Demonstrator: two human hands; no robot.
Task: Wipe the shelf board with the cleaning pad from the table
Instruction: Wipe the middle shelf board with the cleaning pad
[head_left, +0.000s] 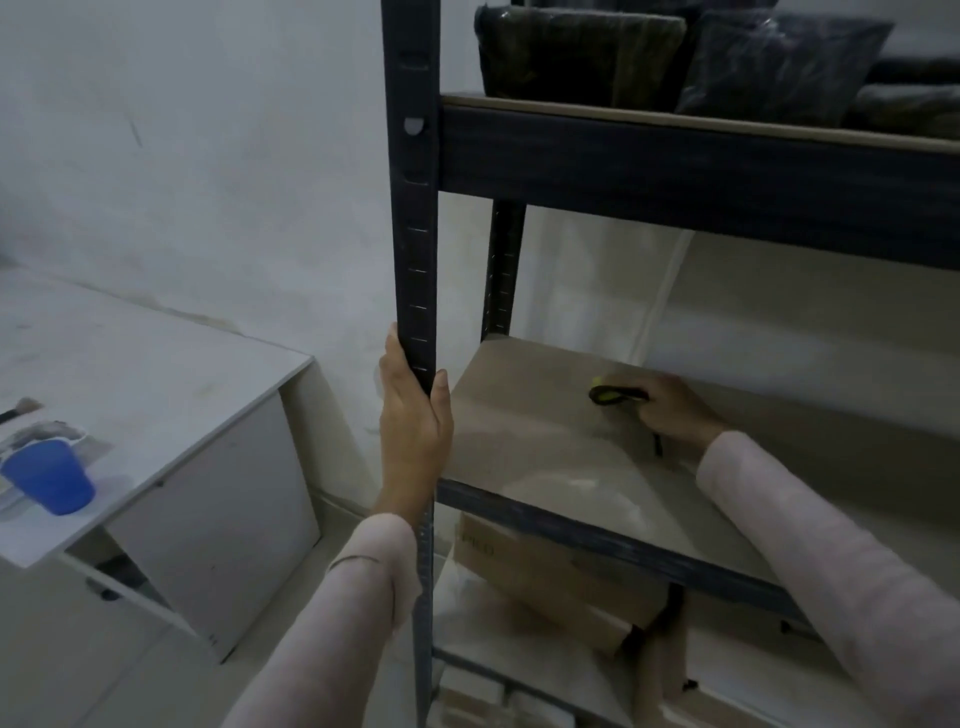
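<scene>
The beige shelf board (530, 441) sits at waist height in a dark metal rack. My right hand (672, 410) reaches in over the board and grips the cleaning pad (615, 394), a yellow-green and black pad pressed flat on the board near its back middle. A black strap hangs from the hand. My left hand (413, 415) grips the rack's front left upright post (413, 208), thumb on the right side of the post.
Dark plastic-wrapped bundles (582, 49) lie on the shelf above. Cardboard boxes (550, 566) fill the shelf below. To the left a white table (171, 395) carries a blue cup (49, 478) and a brush.
</scene>
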